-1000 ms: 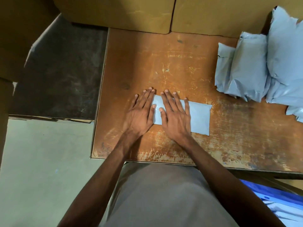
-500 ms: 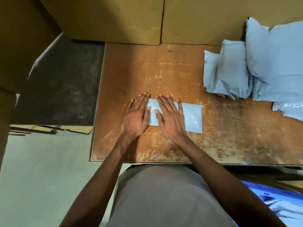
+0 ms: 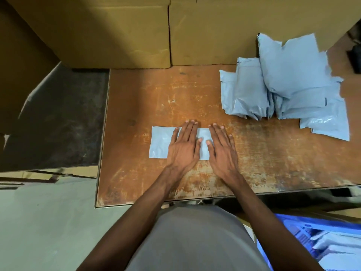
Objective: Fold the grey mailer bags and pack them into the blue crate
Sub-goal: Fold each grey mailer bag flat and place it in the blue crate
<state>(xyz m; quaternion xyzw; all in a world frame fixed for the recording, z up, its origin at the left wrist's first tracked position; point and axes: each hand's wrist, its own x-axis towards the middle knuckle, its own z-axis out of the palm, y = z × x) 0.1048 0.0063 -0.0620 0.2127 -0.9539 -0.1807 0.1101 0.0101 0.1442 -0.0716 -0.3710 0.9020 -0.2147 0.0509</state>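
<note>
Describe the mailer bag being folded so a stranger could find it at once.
Start at the worn wooden table in front of the cardboard boxes. Near its front edge, left of centre, lies a grey mailer bag under the left hand and right hand. Unlike the puffy pile of bags at the back right, it lies alone and flat.

A folded mailer lies on the table under both hands, unfolded bags piled right, cartons behind.
</note>
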